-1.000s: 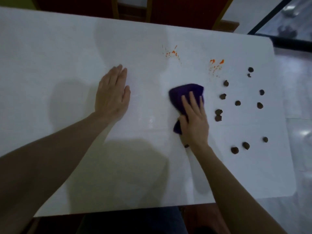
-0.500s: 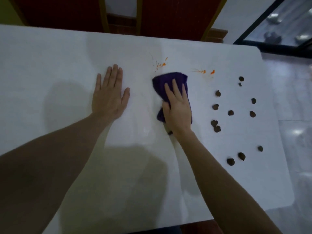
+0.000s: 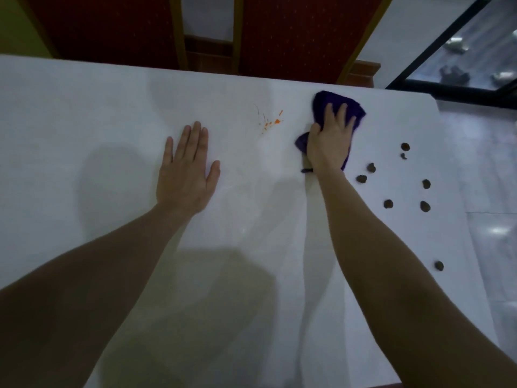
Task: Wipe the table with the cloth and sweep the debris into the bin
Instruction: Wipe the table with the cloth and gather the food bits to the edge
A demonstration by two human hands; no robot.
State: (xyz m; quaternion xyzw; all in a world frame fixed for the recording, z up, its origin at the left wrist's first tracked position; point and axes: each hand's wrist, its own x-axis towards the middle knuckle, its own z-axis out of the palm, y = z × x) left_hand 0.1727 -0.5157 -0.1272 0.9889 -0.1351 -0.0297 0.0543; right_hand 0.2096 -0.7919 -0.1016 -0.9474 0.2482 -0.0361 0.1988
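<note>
Since a second ago the right hand (image 3: 328, 141) slid the soft, limp purple cloth (image 3: 338, 107) up-right over 1 orange splatter, grip flat-pressing its middle on the white counter (image 3: 84, 113), left hand (image 3: 186, 170) open flat.

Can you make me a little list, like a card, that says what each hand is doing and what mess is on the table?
left hand: flat on the white table, holding nothing
right hand: pressing the purple cloth near the far edge
orange stain: between the hands, not wiped
brown bits: scattered right of the cloth
bin: not in view

red chairs (image 3: 293, 32), tiled floor (image 3: 492, 191)
</note>
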